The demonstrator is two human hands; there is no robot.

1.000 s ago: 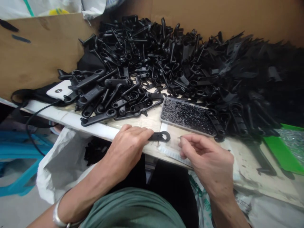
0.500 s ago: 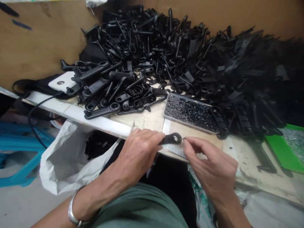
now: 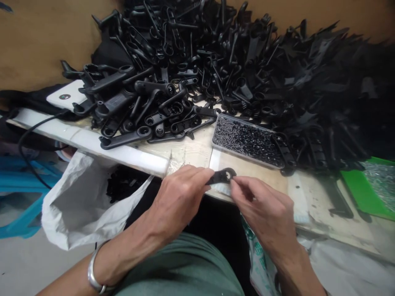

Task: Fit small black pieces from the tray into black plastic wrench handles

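Black lever (image 3: 222, 176) between both hands' fingers (image 3: 203, 176).

Black ring-ended plastic arm (image 3: 221, 176), seemingly flat

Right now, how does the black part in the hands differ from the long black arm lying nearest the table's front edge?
The held black part is short; the long black arm is much longer. The held part is gripped by the left hand, with the right hand at its ring end; the long arm lies untouched on the table. Both are black with a ring at one end.
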